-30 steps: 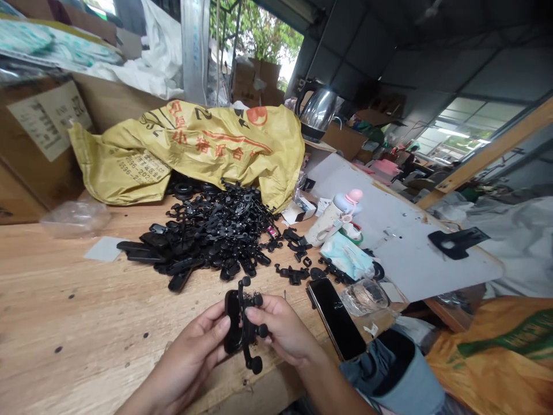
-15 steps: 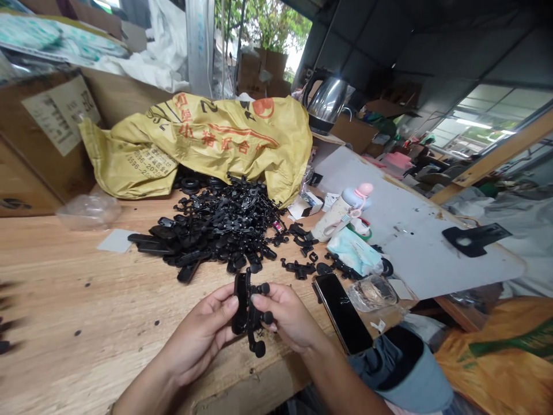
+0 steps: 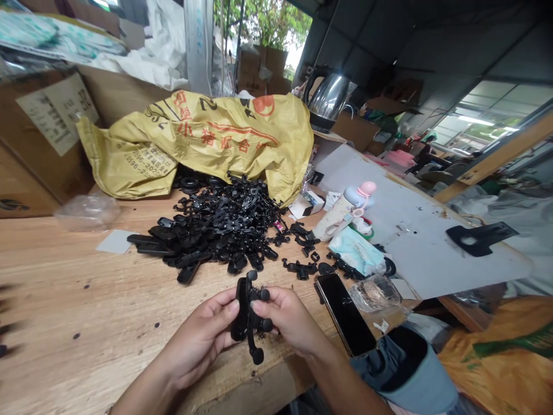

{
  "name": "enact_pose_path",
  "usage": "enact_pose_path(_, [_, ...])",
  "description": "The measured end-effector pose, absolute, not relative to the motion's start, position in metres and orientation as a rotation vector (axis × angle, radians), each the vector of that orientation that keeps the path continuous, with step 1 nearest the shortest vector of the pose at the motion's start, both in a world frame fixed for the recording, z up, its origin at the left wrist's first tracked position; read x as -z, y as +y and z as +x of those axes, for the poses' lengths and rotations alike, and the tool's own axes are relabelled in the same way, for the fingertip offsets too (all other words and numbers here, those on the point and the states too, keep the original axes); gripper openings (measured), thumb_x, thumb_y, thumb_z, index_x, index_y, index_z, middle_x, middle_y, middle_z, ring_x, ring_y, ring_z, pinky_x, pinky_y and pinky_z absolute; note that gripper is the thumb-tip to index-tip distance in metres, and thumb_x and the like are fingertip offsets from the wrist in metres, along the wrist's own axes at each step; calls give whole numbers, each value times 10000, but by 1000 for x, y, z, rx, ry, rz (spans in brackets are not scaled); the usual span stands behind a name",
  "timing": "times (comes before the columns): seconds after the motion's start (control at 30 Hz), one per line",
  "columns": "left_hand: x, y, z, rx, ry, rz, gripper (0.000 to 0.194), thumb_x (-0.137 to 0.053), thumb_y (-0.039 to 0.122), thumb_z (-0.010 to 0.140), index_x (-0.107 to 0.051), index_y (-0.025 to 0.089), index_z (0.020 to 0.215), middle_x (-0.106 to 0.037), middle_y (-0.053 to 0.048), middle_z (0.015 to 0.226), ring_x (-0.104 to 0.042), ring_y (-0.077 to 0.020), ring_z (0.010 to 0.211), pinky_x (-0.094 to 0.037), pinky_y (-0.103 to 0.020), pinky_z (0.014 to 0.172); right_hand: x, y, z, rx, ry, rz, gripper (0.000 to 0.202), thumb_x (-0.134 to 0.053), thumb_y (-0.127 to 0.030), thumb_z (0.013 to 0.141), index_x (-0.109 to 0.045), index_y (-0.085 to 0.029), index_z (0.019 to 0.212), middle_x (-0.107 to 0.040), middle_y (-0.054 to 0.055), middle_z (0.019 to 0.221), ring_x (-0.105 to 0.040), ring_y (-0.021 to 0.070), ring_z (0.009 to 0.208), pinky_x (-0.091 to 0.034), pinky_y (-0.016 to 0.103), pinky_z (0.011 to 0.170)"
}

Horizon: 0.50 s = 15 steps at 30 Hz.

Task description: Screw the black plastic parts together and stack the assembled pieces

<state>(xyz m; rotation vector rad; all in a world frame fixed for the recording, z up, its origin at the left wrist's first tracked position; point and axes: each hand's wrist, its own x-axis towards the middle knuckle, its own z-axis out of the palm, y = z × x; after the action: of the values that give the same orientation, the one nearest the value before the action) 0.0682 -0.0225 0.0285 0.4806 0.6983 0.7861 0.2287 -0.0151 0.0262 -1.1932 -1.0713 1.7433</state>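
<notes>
Over the table's front part, my left hand pinches an oblong black plastic cover between thumb and fingers. My right hand grips a black phone-holder bracket with knobbed arms sticking out. The two pieces are pressed against each other, upright; whether they are joined I cannot tell. Behind both hands lies a large heap of similar black plastic parts, with longer flat pieces on its left side. A few loose brackets lie to the right of the heap.
A yellow woven sack covers the heap's back. Right of my hands lie a phone, a clear plastic tub, a tissue pack and a bottle. A cardboard box stands left; a kettle is behind.
The bracket and cover have tilted slightly in my hands, the bracket's lower arm now sitting a little lower. Both hands keep their hold in nearly the same place.
</notes>
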Motion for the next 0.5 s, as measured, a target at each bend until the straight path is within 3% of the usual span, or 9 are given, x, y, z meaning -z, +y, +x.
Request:
enact_pose_path(0.17, [-29,-23,70,-793,733,500,316,-584,207,774,-614,170,1086,-677,-112,1058,-643,-218,907,-506,-328,792,-28,-14,226,-1695,-1093,-1251,361,-729,-436,555,-546,-134,630,-525,-57,461,-370,27,342,-258,160,342])
enact_pose_path(0.33, [-26,-25,75,-779,780,514,300,-605,253,755,-642,141,1031,-701,-127,990,-637,-230,922,-490,-324,804,-9,-8,228,-1620,-1174,-1381,416,-770,-419,493,-445,-178,591,-469,-93,378,-366,43,282,-238,164,301])
enact_pose_path(0.5, [-19,-29,75,-795,872,487,249,-642,295,718,-644,165,930,-713,-88,924,-642,-196,881,-476,-294,789,15,-3,229,-1500,-1280,-1359,399,-793,-354,477,-462,-167,597,-466,-85,473,-391,44,422,-278,168,406])
